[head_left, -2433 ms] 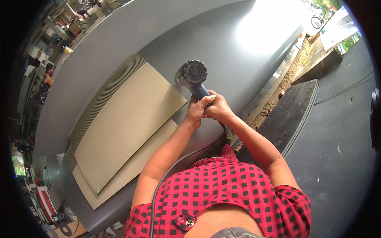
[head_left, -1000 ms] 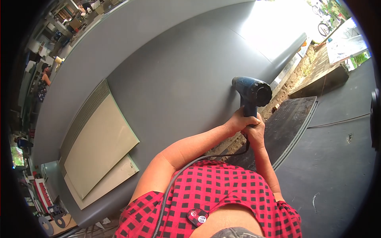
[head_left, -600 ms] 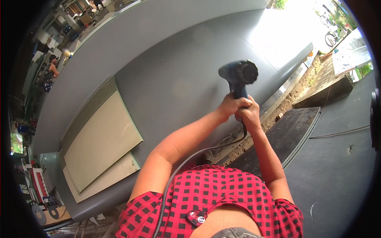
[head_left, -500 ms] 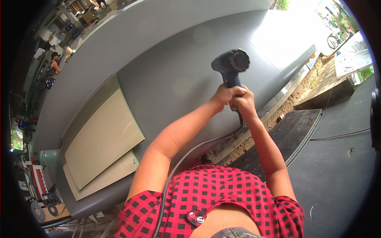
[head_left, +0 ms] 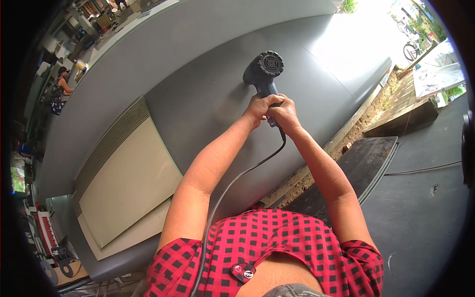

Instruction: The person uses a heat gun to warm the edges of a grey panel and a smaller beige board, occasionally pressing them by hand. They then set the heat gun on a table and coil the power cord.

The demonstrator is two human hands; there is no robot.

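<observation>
Both my hands are wrapped round the grip of a dark heat gun [head_left: 260,72], held out over a large grey sheet-covered surface [head_left: 208,99]. Its round, ridged rear end with a vent faces back toward me; the front end is hidden behind the body. My left hand [head_left: 259,108] closes on the grip from the left. From the right, my right hand [head_left: 286,115] closes on the same grip, partly overlapping the left. A black cord [head_left: 247,171] hangs from the bottom of the grip and runs back across my chest.
Stacked beige panels [head_left: 131,183] with ridged edges lie at left on the grey surface. Dark boards [head_left: 358,161] and a dark panel [head_left: 420,213] are at right, beside a strip of bare soil [head_left: 363,126]. Another person [head_left: 60,91] is at far left.
Both hands have carried the heat gun to the left and slightly up over the grey surface. The cord now swings out in a wider curve below the grip.
</observation>
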